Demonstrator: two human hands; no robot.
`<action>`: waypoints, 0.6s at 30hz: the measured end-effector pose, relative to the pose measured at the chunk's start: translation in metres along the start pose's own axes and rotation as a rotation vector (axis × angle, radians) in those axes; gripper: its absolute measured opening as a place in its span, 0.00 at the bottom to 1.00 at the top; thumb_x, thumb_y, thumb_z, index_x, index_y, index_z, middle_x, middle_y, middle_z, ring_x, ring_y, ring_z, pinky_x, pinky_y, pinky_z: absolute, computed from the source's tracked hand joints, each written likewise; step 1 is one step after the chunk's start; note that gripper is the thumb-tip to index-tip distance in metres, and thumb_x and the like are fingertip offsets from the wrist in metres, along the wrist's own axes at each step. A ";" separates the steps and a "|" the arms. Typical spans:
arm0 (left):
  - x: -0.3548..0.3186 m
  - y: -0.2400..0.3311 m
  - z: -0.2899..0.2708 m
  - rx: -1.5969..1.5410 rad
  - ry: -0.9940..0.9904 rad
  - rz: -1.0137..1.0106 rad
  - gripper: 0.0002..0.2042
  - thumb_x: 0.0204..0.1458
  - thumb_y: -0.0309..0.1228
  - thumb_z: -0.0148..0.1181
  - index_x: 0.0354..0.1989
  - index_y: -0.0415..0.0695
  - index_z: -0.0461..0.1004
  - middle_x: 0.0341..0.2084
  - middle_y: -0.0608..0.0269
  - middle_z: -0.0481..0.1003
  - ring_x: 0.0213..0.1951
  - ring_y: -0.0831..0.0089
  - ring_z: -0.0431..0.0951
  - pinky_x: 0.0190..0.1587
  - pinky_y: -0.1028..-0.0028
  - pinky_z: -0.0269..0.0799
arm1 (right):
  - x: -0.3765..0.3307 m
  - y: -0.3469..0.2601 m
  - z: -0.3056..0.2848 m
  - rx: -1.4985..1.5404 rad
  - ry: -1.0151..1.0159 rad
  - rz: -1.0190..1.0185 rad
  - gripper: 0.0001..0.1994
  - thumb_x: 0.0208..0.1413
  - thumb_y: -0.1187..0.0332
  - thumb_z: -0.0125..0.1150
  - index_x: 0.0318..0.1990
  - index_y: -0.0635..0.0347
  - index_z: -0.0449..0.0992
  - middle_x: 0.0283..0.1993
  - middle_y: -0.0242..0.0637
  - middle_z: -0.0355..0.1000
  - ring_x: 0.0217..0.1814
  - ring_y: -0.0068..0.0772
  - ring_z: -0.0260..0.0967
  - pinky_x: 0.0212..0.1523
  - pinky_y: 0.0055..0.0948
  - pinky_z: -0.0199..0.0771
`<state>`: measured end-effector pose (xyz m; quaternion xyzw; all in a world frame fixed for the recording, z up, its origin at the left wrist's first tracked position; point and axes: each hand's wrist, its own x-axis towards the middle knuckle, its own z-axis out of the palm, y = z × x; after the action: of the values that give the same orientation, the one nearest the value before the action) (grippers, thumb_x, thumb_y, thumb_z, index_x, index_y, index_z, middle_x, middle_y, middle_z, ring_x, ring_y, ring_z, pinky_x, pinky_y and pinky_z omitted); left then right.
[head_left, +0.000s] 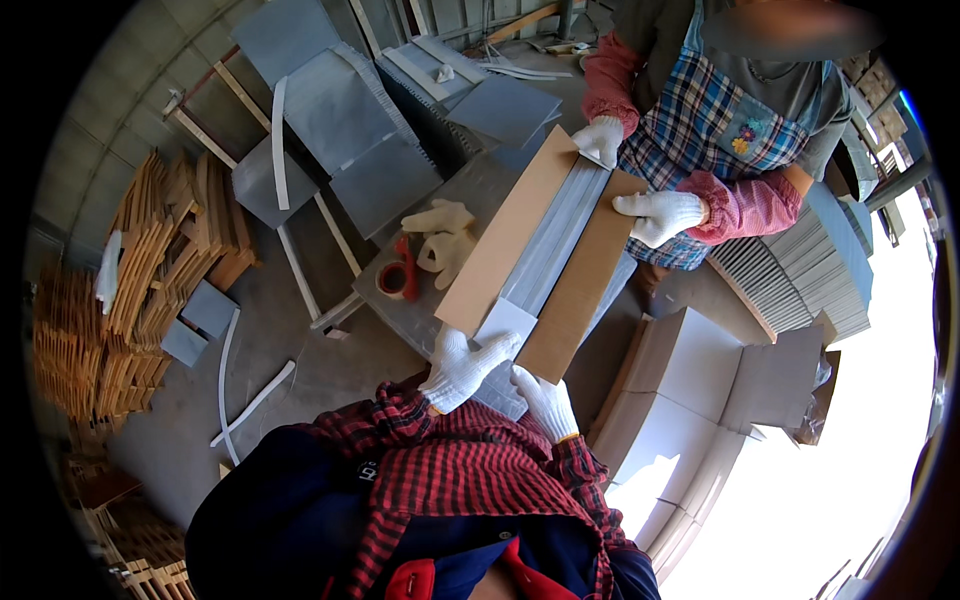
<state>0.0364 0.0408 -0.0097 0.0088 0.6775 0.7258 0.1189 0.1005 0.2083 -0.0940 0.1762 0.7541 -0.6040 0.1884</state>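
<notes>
A long open cardboard box (508, 235) lies slanted across the worktable in front of me, its two long brown flaps spread. Inside are long grey strips or panels (562, 215). My left hand (466, 368), in a white knit glove, grips the near end by the pale end flap (506, 320). My right hand (547, 402), gloved likewise, holds the near right corner, its fingertips partly hidden under the brown flap. At the far end, a co-worker's gloved hands (655, 215) hold the box too.
On the metal table (375, 300) lie a red tape roll (397, 278) and spare gloves (445, 235). Grey panels (350, 110) stand behind. Wooden frames (150, 260) are stacked at left, pale strips (255, 405) lie on the floor, and white cartons (680, 380) stand at right.
</notes>
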 end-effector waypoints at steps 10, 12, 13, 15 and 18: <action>0.017 0.015 0.007 0.850 -0.036 0.860 0.33 0.51 0.25 0.70 0.68 0.43 0.66 0.67 0.52 0.66 0.69 0.57 0.65 0.69 0.60 0.63 | -0.013 0.000 -0.015 0.006 0.074 -0.178 0.17 0.61 0.61 0.60 0.45 0.68 0.79 0.35 0.39 0.80 0.35 0.29 0.75 0.38 0.30 0.75; 0.023 0.028 -0.001 0.978 -0.291 0.844 0.33 0.49 0.31 0.70 0.66 0.45 0.68 0.69 0.56 0.64 0.71 0.54 0.60 0.70 0.53 0.57 | -0.017 -0.008 -0.017 0.057 0.105 -0.222 0.14 0.63 0.65 0.59 0.48 0.67 0.78 0.39 0.37 0.80 0.39 0.28 0.75 0.40 0.29 0.74; 0.027 0.038 -0.003 1.035 -0.425 0.833 0.33 0.48 0.34 0.71 0.66 0.46 0.69 0.70 0.57 0.63 0.72 0.53 0.58 0.71 0.49 0.54 | -0.020 -0.014 -0.018 0.128 0.141 -0.247 0.16 0.63 0.64 0.58 0.51 0.66 0.77 0.40 0.39 0.80 0.40 0.28 0.75 0.42 0.30 0.75; 0.035 0.068 -0.005 1.124 -0.617 0.782 0.31 0.48 0.40 0.70 0.62 0.47 0.73 0.66 0.57 0.66 0.72 0.56 0.58 0.73 0.47 0.48 | -0.026 -0.035 -0.019 0.265 0.216 -0.291 0.19 0.63 0.64 0.57 0.57 0.64 0.74 0.43 0.44 0.79 0.43 0.29 0.76 0.45 0.31 0.75; 0.065 0.100 0.001 1.182 -0.811 0.802 0.23 0.50 0.41 0.67 0.55 0.47 0.77 0.59 0.59 0.71 0.66 0.57 0.67 0.71 0.47 0.52 | -0.024 -0.055 -0.016 0.365 0.317 -0.285 0.20 0.66 0.65 0.55 0.62 0.64 0.72 0.53 0.40 0.77 0.54 0.28 0.73 0.55 0.27 0.71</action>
<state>-0.0427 0.0484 0.0789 0.5731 0.7978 0.1771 0.0616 0.0936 0.2113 -0.0326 0.1917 0.6701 -0.7151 -0.0536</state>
